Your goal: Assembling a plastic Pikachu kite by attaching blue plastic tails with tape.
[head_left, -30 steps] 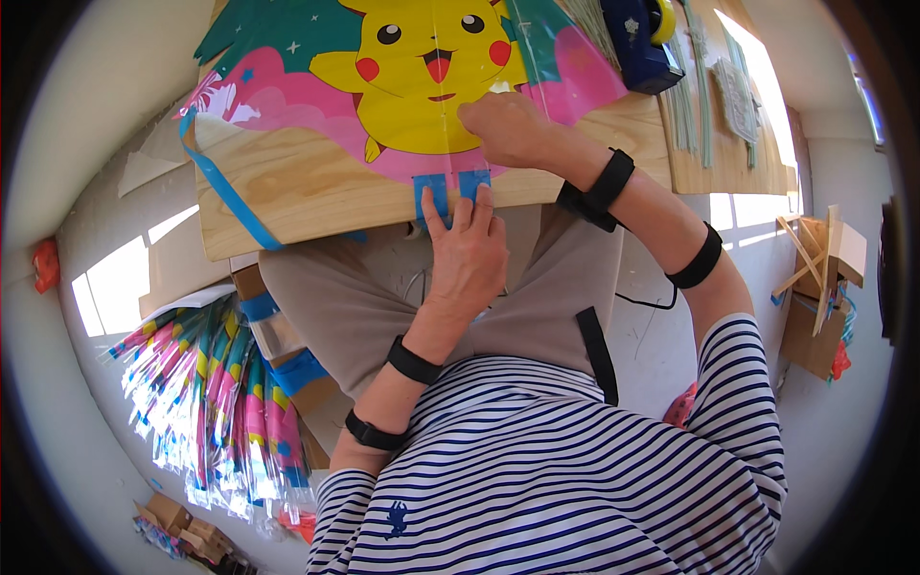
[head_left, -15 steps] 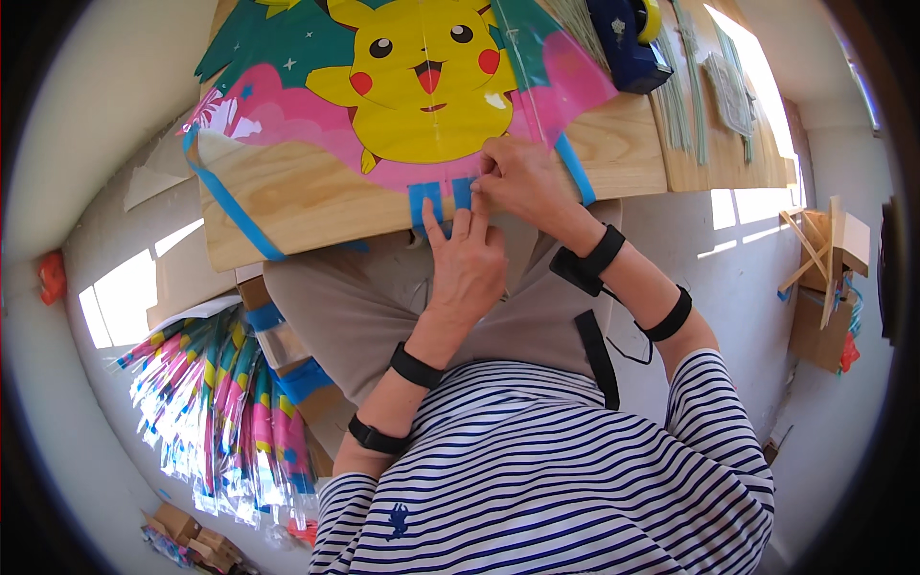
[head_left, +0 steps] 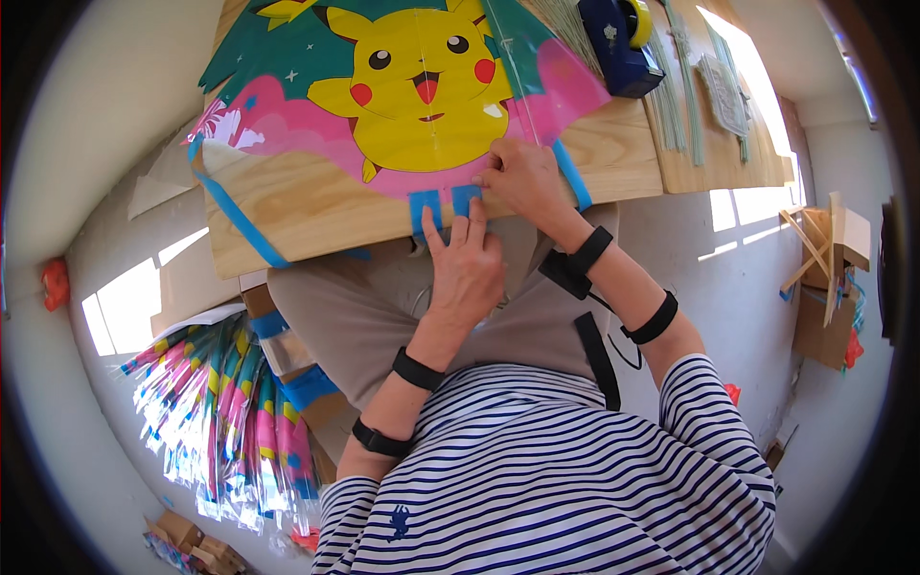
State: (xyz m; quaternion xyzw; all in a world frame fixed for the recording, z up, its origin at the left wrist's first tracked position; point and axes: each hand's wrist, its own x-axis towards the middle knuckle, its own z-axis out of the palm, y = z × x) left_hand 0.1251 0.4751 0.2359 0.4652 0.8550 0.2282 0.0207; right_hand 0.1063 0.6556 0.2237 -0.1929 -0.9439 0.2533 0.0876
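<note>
A kite [head_left: 431,134] of thin plastic film lies on the wooden table, printed with a yellow cartoon creature on pink and green. Two short blue strips, a left one [head_left: 425,206] and a right one [head_left: 464,198], hang from its near pink edge. My left hand [head_left: 467,264] has its fingers stretched forward, with fingertips against these strips at the table's front edge. Just right of the right strip, my right hand [head_left: 525,182] is closed in a pinch at the kite's near edge. What lies between its thumb and finger is hidden.
Longer blue bands [head_left: 235,216] run down from both kite corners. A dark blue tape dispenser [head_left: 618,53] stands at the right, beside bundles of thin pale sticks [head_left: 685,91] and a clear plastic packet [head_left: 724,93]. Many folded, colourful kites [head_left: 225,412] hang at my left.
My right pinch has drawn slightly away from the left fingertips, so more of the right blue strip shows. The left fingers have slid a little down the strips.
</note>
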